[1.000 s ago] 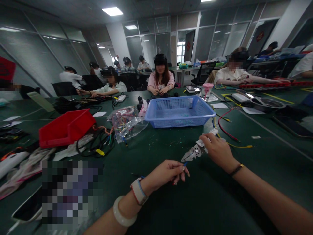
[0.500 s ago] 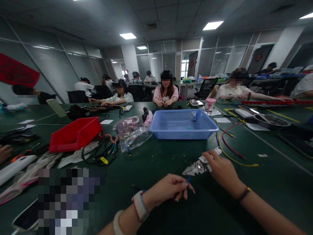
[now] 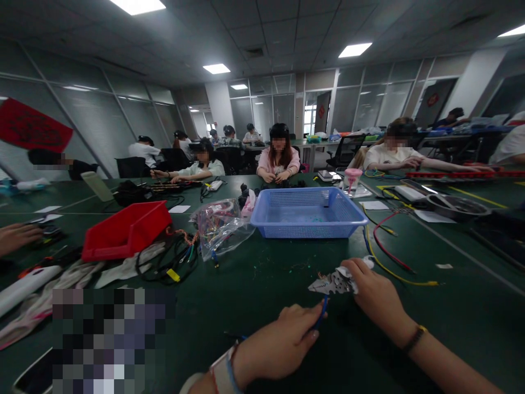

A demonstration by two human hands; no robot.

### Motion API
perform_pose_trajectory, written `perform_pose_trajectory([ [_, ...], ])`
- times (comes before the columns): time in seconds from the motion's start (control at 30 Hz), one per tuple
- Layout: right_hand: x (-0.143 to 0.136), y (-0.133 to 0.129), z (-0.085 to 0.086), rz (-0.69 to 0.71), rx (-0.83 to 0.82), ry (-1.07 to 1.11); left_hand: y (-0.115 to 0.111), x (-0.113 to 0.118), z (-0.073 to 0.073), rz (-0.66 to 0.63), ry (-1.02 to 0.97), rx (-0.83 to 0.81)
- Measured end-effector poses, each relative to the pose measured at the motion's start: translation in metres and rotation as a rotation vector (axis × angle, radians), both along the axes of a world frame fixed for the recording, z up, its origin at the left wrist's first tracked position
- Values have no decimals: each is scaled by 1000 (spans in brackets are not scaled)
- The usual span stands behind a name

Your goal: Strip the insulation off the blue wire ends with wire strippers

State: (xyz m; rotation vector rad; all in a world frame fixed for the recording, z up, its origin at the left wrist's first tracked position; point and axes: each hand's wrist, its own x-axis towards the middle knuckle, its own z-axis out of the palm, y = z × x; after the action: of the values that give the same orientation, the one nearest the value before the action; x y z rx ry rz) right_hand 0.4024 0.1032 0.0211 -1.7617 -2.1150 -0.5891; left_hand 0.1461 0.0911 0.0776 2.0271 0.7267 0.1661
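Observation:
My left hand [image 3: 283,338] pinches a blue wire [image 3: 324,313] between thumb and fingers. The wire's upper end meets the underside of the wire stripper's jaws, and its other dark end pokes out behind my wrist. Closed round the handles of the silver wire stripper [image 3: 334,282] is my right hand [image 3: 377,293]. The tool's perforated metal head points left, and a few copper-coloured strands show just above its jaws. Most of the handles are hidden by my fingers.
A blue mesh basket [image 3: 309,230] stands ahead, with a clear bag of wires [image 3: 223,230] and a red bin [image 3: 127,232] to its left. Yellow and red cables [image 3: 394,276] lie right. Small scraps [image 3: 291,269] dot the green table. Co-workers sit opposite.
My left hand has turned and moved slightly lower, bringing the blue wire up against the stripper's jaws. The jaws look more closed than before. Copper strands now show above them.

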Motion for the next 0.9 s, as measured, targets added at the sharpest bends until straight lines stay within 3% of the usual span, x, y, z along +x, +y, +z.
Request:
perform_pose_trajectory([
  [0.13, 1, 1, 0, -24, -9, 8, -1, -4, 3, -79, 75, -73],
  [0.27, -2, -1, 0, -23, -23, 25, 4, -1, -4, -137, -42, -253],
  [0.37, -7, -3, -1, -11, -41, 31, 6, 6, -16, -50, -153, -430],
  [0.5, -17, -4, -4, 24, -80, 42, 4, 15, -34, 107, -210, -516],
  [0.67, -24, -6, -5, 59, -96, 68, 1, 20, -52, 134, -284, -724],
  [0.9, -26, -8, -6, 103, -56, 95, -2, 23, -62, 197, -392, -838],
])
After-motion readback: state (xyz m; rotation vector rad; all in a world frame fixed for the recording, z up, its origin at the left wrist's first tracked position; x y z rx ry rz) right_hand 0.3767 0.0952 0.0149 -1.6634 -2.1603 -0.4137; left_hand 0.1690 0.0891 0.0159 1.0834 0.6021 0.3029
